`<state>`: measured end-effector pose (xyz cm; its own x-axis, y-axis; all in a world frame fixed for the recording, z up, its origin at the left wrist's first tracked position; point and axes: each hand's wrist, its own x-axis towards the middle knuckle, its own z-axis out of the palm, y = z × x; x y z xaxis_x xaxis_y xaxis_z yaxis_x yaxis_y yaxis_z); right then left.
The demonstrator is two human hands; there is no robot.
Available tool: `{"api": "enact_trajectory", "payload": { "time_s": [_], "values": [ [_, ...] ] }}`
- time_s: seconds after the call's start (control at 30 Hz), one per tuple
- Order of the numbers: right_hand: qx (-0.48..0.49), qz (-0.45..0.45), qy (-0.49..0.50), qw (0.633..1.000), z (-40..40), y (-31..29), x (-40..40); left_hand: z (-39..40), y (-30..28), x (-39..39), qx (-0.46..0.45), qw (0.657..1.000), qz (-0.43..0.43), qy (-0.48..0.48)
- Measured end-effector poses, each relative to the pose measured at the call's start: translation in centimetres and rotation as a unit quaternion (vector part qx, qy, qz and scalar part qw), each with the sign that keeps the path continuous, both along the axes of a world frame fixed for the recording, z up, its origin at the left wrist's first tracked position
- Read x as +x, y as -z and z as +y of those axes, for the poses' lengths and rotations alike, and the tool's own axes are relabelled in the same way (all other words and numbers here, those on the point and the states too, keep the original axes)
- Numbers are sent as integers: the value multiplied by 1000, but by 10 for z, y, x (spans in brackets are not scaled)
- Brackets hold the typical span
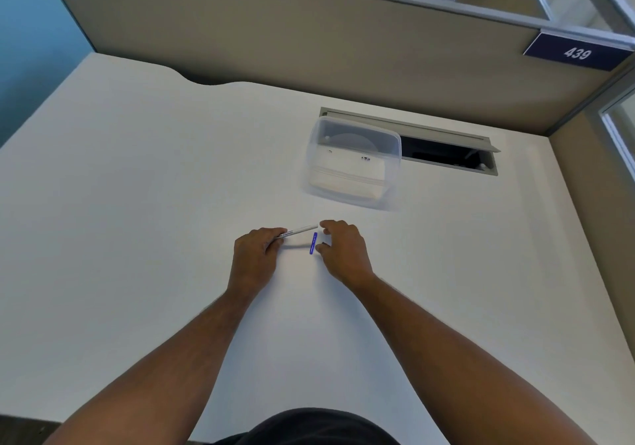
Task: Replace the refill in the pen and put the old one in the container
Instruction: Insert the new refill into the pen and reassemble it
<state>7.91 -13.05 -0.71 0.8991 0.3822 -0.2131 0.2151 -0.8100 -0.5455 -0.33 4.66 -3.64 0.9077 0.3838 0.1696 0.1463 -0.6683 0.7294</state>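
My left hand (pixel 256 254) grips a white pen barrel (pixel 302 229) just above the white desk, its free end pointing right. My right hand (pixel 343 248) is beside that end, fingers spread, index fingertip close to the barrel's tip. A small blue pen cap (pixel 313 243) lies on the desk between thumb and forefinger of the right hand, and I cannot tell whether the thumb touches it. A clear plastic container (pixel 354 161) stands farther back to the right, holding a white object. No loose refill shows.
The white desk (pixel 137 204) ends at a beige partition at the back. An open cable hatch (pixel 446 154) sits behind and to the right of the container. A blue sign reading 439 (pixel 577 53) hangs on the partition.
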Motion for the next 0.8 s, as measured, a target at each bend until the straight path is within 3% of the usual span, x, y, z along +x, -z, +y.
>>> {"api": "enact_trajectory", "payload": {
  "time_s": [0.27, 0.43, 0.8],
  "values": [
    [-45, -20, 13, 999, 15, 6, 10, 5, 5, 0, -13, 999, 29, -12],
    [-60, -12, 31, 998, 24, 3, 15, 4, 1, 0, -68, 997, 34, -28],
    [-98, -30, -5, 995, 46, 2, 13, 11, 0, -2, -93, 993, 46, -55]
  ]
}}
